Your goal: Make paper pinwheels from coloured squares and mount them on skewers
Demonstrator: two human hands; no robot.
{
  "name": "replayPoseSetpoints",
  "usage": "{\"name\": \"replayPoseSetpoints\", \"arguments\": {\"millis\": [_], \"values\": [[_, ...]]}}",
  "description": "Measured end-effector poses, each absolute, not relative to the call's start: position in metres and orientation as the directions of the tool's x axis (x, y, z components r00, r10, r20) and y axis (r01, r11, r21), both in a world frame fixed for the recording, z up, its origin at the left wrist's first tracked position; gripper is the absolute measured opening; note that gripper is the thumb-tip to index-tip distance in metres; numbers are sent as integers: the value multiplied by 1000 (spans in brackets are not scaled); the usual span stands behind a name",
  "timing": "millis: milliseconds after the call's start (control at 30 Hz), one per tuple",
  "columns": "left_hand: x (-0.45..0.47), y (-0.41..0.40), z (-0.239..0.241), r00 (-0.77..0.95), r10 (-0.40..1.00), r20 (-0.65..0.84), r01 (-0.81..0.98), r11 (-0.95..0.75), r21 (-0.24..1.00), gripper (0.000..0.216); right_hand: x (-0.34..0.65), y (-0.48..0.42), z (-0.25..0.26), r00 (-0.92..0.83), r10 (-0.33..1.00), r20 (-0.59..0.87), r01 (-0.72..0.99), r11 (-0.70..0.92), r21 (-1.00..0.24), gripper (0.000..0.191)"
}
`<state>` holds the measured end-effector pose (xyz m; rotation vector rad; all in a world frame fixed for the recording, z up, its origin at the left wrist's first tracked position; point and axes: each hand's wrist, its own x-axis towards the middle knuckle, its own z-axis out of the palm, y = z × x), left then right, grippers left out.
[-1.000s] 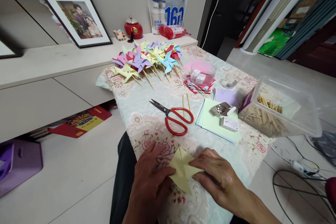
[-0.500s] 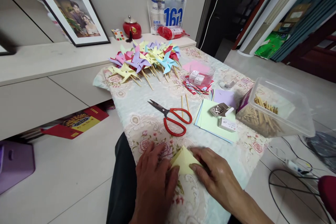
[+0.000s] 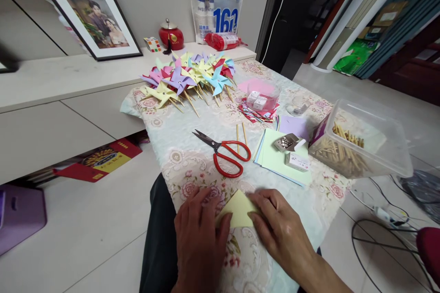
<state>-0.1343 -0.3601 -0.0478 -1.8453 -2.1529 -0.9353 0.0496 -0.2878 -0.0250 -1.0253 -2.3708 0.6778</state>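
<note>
A pale yellow sheet of paper [image 3: 238, 210], folded into a triangle, lies on the flowered tablecloth [image 3: 252, 256] at the front edge. My left hand [image 3: 201, 229] grips its left corner, thumb on top; that corner is mostly hidden under the fingers. On the other side, my right hand [image 3: 278, 222] has the right corner between thumb and curled fingers. Just beyond the paper rest red-handled scissors [image 3: 225, 153], blades pointing away to the left. Two short wooden sticks [image 3: 238, 136] are beside their handles. Several sheets of coloured paper [image 3: 270, 158] lie to the right.
On those sheets are an opened box of metal pins [image 3: 287, 143] and a small white box [image 3: 297, 161]. A plastic tub of sticks [image 3: 354, 165] stands at the right edge. Paper pinwheels [image 3: 180, 81] are heaped at the back left, near a clear round container [image 3: 264, 94].
The paper's two layers, slightly apart at the top before, now lie together as one flat triangle. My hands have stayed at its corners, shifting only slightly.
</note>
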Motion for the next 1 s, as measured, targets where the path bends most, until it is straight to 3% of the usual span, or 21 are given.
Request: {"name": "replayPoseSetpoints", "arguments": {"millis": [100,200,400,533,700,833,1000], "values": [[-130,-369,-49,-11,818,575,950,-171,261,35,48,-289,-26,-636,711,298,513,679,-524,32],[-120,-377,-51,150,790,595,928,-321,192,30,47,-291,-26,-673,658,338,505,743,-440,24],[-107,-382,-61,183,802,568,938,-315,143,38,51,-299,-19,-738,582,341,487,810,-328,28],[-103,-384,-68,138,799,586,939,-293,178,40,62,-307,-15,-792,531,301,510,846,-154,33],[-104,-387,-70,203,806,556,941,-317,116,42,75,-309,-16,-847,470,247,487,873,9,41],[-109,-388,-67,218,812,541,941,-322,103,46,81,-306,-16,-874,438,212,457,888,49,40],[-119,-391,-59,246,799,548,936,-344,80,40,96,-305,-19,-849,480,220,491,871,-9,37]]}}
